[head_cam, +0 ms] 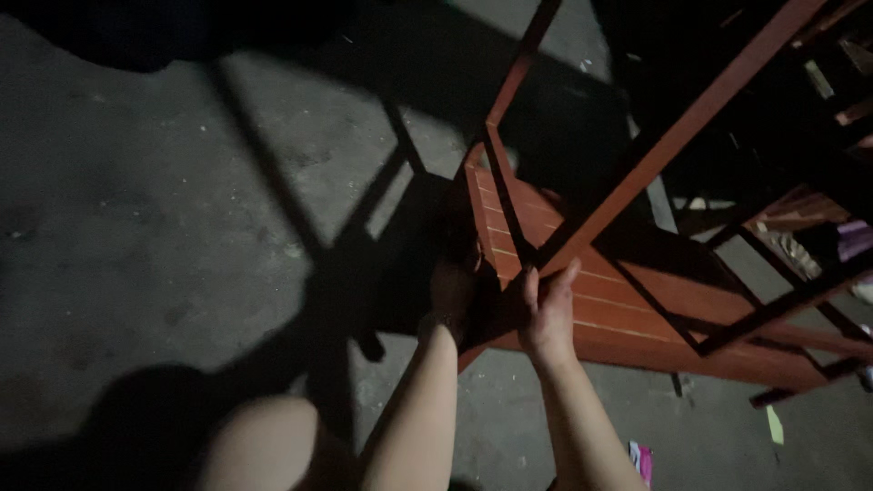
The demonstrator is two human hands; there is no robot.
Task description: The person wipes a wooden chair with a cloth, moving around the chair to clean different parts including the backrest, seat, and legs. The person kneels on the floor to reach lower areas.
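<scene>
A dim view looks down from a person's head onto a grey concrete floor (182, 227) crossed by hard shadows. At the lower left, a bare knee (264, 445) shows.

Near the middle, the left hand (452, 295) reaches into shadow at the near left corner of a red-brown slatted wooden chair (618, 309) that lies tipped on the floor. The hand touches the corner of the slatted panel, but it is too dark to tell whether its fingers are curled or open.

Just to its right, the right hand (548, 314) wraps its fingers around a slanting wooden rail (673, 136) of the same chair, where the rail meets the panel's near edge; the thumb points up along the rail.

The rails rise toward the upper right, where more wooden frames (818, 91) stand in darkness. A pink wrapper (642, 459) and a yellow scrap (775, 425) lie on the floor at the lower right.

The step appears to be taking hold of the chair to shift or turn it. Any lift would likely need a firm grip from both hands, since the frame is long and one-sided.
</scene>
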